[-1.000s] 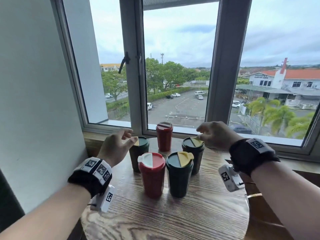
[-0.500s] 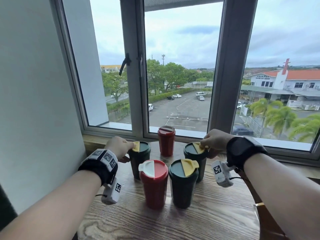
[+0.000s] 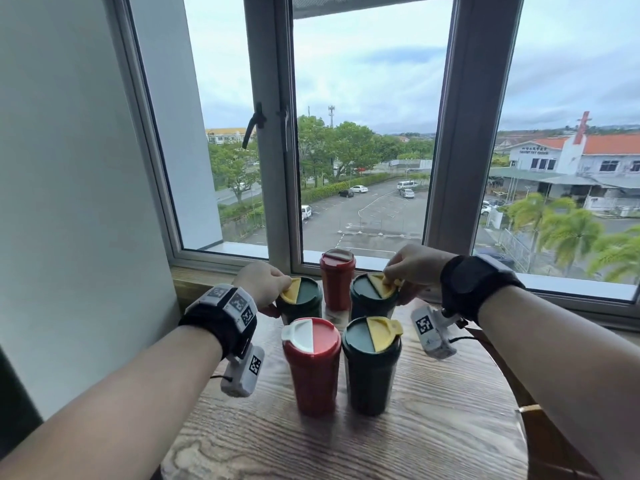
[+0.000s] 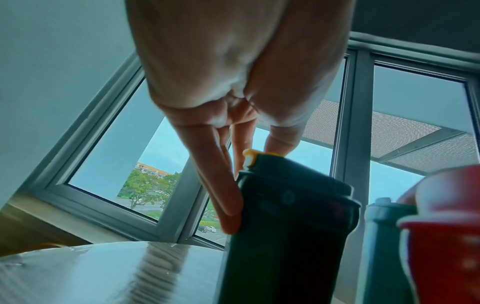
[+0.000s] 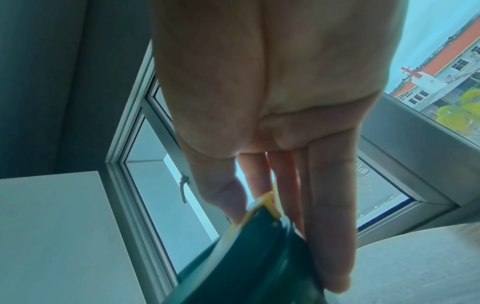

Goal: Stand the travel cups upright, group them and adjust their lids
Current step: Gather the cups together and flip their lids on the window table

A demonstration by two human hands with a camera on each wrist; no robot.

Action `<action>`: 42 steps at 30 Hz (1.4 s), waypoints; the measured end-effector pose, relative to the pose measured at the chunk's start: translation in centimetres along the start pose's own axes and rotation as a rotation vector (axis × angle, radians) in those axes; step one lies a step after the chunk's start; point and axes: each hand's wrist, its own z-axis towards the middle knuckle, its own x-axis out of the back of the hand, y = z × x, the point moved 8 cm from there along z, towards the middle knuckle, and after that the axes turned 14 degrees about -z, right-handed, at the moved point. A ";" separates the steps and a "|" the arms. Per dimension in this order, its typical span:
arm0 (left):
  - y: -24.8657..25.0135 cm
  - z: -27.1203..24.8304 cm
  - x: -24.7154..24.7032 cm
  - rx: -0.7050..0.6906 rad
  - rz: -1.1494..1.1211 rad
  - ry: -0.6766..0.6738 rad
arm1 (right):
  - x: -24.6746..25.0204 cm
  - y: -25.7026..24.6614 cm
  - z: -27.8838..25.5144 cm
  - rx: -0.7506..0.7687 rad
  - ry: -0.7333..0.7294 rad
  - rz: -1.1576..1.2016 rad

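Five travel cups stand upright in a group on the round wooden table (image 3: 433,438). My left hand (image 3: 281,285) pinches the yellow flap (image 3: 292,291) on the lid of the back left green cup (image 3: 306,299), thumb on top and fingers down its side (image 4: 285,236). My right hand (image 3: 390,278) pinches the yellow flap (image 3: 381,285) of the back right green cup (image 3: 367,303); that flap (image 5: 267,203) is tilted up. A red cup (image 3: 337,277) stands between them at the back. In front stand a red cup with a white flap (image 3: 311,368) and a green cup with a yellow flap (image 3: 372,372).
The window sill (image 3: 207,282) and window frame (image 3: 453,168) run just behind the cups. A grey wall (image 3: 69,202) closes the left side. The table's edge curves off at the right (image 3: 516,410), with bare wood in front of the cups.
Both hands have come down from just above the back green cups onto their lids and now pinch the yellow flaps. The cups have not moved.
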 end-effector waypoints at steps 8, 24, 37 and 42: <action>0.1 0.5 -1.7 0.015 0.052 -0.087 | -2.4 -1.0 0.4 0.006 -0.155 -0.052; -0.8 0.0 -1.9 0.039 0.048 -0.119 | -3.3 -0.8 1.1 0.054 -0.173 0.020; -1.0 0.0 -2.1 0.033 0.084 -0.126 | -3.4 0.1 0.8 0.019 -0.143 0.064; -0.8 -0.4 -2.5 0.042 0.120 -0.155 | -3.1 0.0 0.4 0.017 -0.156 -0.001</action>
